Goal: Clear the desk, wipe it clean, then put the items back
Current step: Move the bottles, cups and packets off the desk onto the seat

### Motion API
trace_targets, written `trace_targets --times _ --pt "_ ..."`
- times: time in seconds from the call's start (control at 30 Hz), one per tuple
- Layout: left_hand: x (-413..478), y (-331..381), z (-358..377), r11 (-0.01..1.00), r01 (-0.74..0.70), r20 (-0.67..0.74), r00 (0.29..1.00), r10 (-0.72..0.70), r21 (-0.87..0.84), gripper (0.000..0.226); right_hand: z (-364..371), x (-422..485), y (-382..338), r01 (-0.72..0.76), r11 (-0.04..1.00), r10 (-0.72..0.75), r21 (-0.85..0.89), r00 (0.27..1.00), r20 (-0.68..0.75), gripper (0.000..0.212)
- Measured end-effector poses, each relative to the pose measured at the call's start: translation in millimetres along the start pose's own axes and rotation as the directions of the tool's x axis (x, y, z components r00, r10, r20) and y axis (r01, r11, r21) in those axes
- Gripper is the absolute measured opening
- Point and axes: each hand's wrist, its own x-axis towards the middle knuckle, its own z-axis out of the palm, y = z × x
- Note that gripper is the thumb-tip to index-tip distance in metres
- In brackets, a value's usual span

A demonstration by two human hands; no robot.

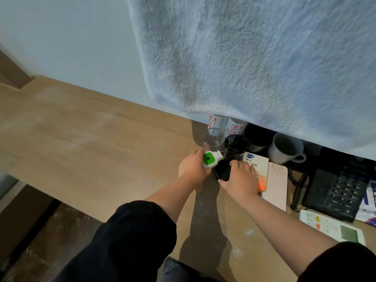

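Bottle [210, 159], green-labelled, sits clamped in your left grip [192, 166]; right grip [240, 180] curls round black cup [222, 173], seemingly bunching items aside for wiping.

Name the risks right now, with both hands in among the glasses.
1. The left hand, gripping the small bottle, sits right against the clear glass; a nudge could tip it into the dark glass beside it.
2. The hanging towel hides the tops of the two water bottles, so a reach back there might knock them.
3. With the right hand on the black cup, neither hand is free to catch anything.
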Motion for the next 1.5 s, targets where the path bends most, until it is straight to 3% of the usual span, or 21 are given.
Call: trace_targets --times 0.27,0.5,0.73,0.93,1.17,1.5 --pt "-33.1 -23.1 -19.9 0.998 0.049 -0.104 0.993 -0.053 -0.036 0.056 -4.3 -9.3 -11.7 0.083 0.994 -0.082 0.075 0.996 -0.015 0.077" --pt "-71.2 -79.6 -59.0 0.976 0.183 -0.225 0.952 -0.207 -0.122 0.049 -13.4 -15.8 -85.5 0.208 0.969 -0.215 0.136 0.976 0.043 0.08" --pt "-120.8 -176.8 -107.6 0.93 0.298 -0.304 0.884 -0.354 -0.215 0.036 -12.8 -24.9 -209.2 0.339 0.911 -0.358 0.237 0.933 0.042 0.075" --pt "-173.8 -280.2 -164.7 0.895 0.339 -0.368 0.824 -0.431 -0.291 0.034 -4.4 -42.0 -336.0 0.421 0.857 -0.45 0.297 0.893 0.032 0.083" --pt "-227.8 -405.2 -233.6 0.85 0.366 -0.458 0.724 -0.515 -0.378 0.034 -6.5 -60.1 -483.8 0.506 0.796 -0.536 0.333 0.844 -0.004 0.073" --pt "-232.3 -543.3 -299.4 0.778 0.393 -0.478 0.625 -0.617 -0.49 0.04 6.6 -50.7 -648.8 0.611 0.7 -0.657 0.37 0.753 0.0 0.071"
